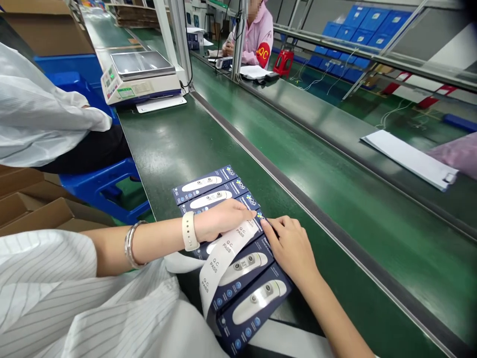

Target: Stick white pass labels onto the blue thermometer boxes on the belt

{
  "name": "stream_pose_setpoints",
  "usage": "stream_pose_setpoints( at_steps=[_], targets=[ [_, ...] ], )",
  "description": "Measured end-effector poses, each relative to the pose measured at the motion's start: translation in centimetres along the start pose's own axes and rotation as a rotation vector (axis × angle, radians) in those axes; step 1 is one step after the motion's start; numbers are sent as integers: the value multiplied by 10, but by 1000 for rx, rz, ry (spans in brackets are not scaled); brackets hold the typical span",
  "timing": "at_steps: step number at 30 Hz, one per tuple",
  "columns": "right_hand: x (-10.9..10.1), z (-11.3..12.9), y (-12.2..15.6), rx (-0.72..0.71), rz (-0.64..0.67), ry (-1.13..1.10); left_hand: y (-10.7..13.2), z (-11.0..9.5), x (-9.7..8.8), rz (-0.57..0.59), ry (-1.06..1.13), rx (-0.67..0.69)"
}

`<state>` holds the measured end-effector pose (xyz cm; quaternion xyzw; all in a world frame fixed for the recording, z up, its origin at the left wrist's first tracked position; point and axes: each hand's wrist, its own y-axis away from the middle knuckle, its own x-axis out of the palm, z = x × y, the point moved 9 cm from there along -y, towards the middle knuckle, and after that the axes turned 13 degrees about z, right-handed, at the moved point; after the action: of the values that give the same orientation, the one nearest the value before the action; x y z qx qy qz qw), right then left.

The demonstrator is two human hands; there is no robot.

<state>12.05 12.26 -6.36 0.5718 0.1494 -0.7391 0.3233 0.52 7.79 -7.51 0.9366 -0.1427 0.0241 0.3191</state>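
Several dark blue thermometer boxes (253,302) lie side by side in a row on the green bench, each printed with a white thermometer. In my left hand (226,217) is the end of a white strip of QC PASS labels (222,251), pinched over a box near the middle of the row. The strip curls down across the nearer boxes toward my lap. My right hand (292,244) lies against the right ends of the boxes, its thumb on a box end close to my left fingertips. Its other fingers are bent at the box edge and partly hidden.
A weighing scale (143,74) stands farther along the bench (179,134). A conveyor belt (298,159) runs along the right, with a clipboard (410,156) beyond it. One person sits at the left by a blue stool (106,186); another in pink (257,37) sits across.
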Motion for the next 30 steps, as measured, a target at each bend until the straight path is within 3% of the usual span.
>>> stream_pose_setpoints(
  at_steps=[3, 6, 10, 14, 21, 30],
  targets=[
    [-18, -2, 9, 7, -144, -67, 1, -9, 7, 67, 23, 103],
    [-36, 2, 32, -23, -338, -337, 3, -26, 16, 117, -28, 303],
    [-19, 3, 49, 60, -311, -919, 5, -37, 30, 112, -192, 470],
    [-10, 7, 59, 124, -371, -1197, 9, -38, 39, 110, -288, 515],
    [-14, 6, 70, 139, -378, -1137, 18, -45, 47, 126, -299, 614],
    [-7, 7, 69, 172, -266, -823, 6, -35, 46, 10, -374, 477]
  ],
)
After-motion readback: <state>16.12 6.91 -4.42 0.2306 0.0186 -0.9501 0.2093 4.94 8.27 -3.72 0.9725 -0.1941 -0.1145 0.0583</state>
